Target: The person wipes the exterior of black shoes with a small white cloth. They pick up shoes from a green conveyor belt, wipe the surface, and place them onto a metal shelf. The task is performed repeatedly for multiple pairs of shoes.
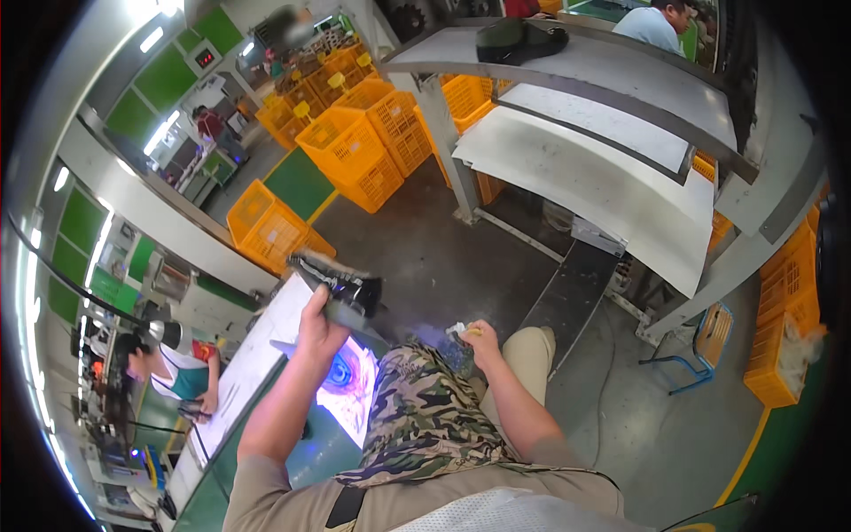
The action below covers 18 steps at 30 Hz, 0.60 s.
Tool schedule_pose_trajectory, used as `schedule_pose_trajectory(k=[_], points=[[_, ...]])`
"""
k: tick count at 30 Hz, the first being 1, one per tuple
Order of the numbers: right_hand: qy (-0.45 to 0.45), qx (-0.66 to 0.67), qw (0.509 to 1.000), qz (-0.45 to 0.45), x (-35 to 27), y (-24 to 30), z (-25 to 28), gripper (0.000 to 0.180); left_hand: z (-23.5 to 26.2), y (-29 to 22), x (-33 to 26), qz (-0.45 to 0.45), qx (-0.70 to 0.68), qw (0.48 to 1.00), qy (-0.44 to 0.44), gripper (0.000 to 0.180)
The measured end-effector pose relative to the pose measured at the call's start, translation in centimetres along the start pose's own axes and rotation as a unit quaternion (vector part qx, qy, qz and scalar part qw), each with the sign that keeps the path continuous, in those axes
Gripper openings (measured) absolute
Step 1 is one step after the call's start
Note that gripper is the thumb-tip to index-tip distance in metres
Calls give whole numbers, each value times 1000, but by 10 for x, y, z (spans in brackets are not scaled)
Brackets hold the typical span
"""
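Note:
My left hand (321,332) is closed on a dark, glossy black shoe (355,291), held out above the edge of the white worktable. Beneath that hand, a sheet lit bright violet-white with a blue swirl (341,377) shows beside the table. Lower and to the right, my right hand (483,344) is closed in front of my camouflage apron (417,399). A small whitish and yellow piece (463,330) sticks out of its fingers; its kind is too small to make out.
A long white worktable (239,368) runs along the left, with a co-worker (182,368) behind it. Orange crates (350,155) stand ahead. To the right are a metal rack (612,71) bearing another black shoe (519,40), and a small blue-framed stool (709,341).

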State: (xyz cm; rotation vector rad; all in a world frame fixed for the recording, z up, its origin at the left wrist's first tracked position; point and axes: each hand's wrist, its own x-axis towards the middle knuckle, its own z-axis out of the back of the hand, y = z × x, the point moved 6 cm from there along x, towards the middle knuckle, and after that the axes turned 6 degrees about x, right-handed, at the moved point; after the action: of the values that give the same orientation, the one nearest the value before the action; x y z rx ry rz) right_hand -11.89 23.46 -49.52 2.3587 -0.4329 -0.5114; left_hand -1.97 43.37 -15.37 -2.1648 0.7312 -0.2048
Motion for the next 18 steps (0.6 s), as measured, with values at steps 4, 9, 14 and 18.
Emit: schedule_pose_trajectory(k=[4, 9, 14, 18], points=[[-16, -8, 1000, -18, 10, 0, 12, 25, -79, -28, 86, -89, 128, 988, -4, 36], [2, 19, 1000, -12, 25, -11, 15, 23, -299, -76, 159, -203, 238, 936, 160, 28], [18, -2, 1000, -9, 24, -7, 4, 22, -465, -72, 198, -257, 449, 828, 216, 54], [17, -4, 1000, -11, 19, 3, 7, 22, -503, -25, 200, -278, 628, 698, 203, 67]])
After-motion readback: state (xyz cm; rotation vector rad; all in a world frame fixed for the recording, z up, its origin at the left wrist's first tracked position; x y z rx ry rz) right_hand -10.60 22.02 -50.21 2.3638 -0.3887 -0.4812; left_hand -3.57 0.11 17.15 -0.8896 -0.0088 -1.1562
